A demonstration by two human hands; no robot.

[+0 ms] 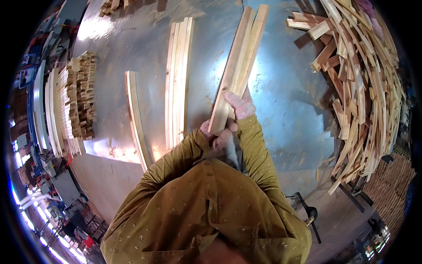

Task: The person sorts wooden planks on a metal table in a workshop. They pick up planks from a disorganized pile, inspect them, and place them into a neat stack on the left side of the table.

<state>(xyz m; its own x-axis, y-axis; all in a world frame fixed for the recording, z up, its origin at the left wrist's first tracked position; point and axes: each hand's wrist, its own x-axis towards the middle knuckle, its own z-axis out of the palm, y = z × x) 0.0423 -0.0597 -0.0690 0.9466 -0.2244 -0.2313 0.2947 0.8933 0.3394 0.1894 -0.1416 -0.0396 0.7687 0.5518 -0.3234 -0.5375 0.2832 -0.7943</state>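
Two long wooden strips (237,66), lying side by side and spreading a little at their far ends, are held in front of my body. My right hand (241,104), in a pale pink glove, is closed around their right side. At the near end my left hand (215,135), gloved alike, grips the strips from the left and below; part of it is hidden under the wood. To the left a bundle of several strips (178,79) lies lengthwise on the metal table (145,48). Farther left a single strip (136,119) reaches past the table's near edge.
A neat stack of strips (81,97) stands at the left. Along the right side is a large loose heap of wood strips (360,79), with some short ends jutting over the table. More wood pieces (115,6) lie at the far left edge.
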